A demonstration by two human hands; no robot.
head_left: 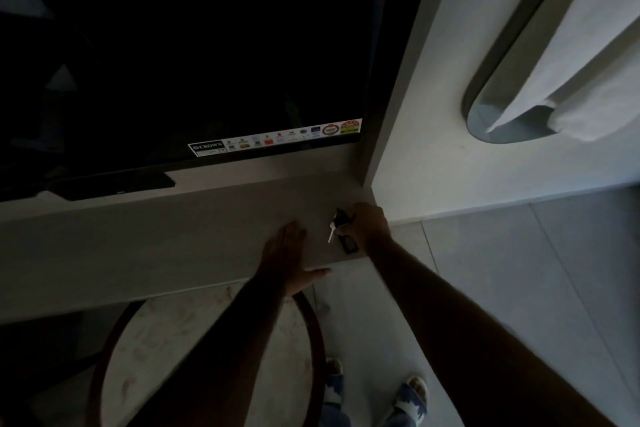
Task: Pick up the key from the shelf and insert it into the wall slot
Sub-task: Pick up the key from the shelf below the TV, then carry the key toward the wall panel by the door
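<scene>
The room is dim. A small silver key [331,231] with a dark fob and a black rectangular tag [349,247] sits near the right end of the grey shelf [173,246]. My right hand [369,227] has its fingers closed around the dark fob, with the key blade sticking out to the left and the tag hanging below. My left hand [285,253] lies flat on the shelf just left of the key, palm down, fingers spread, thumb over the front edge. No wall slot is visible in this view.
A dark television [190,45] hangs above the shelf, its base [114,184] resting on it. A white wall [433,114] meets the shelf's right end, with a curved mirror [502,107] on it. A round table [207,357] with a red rim stands below; my feet are on the tiled floor.
</scene>
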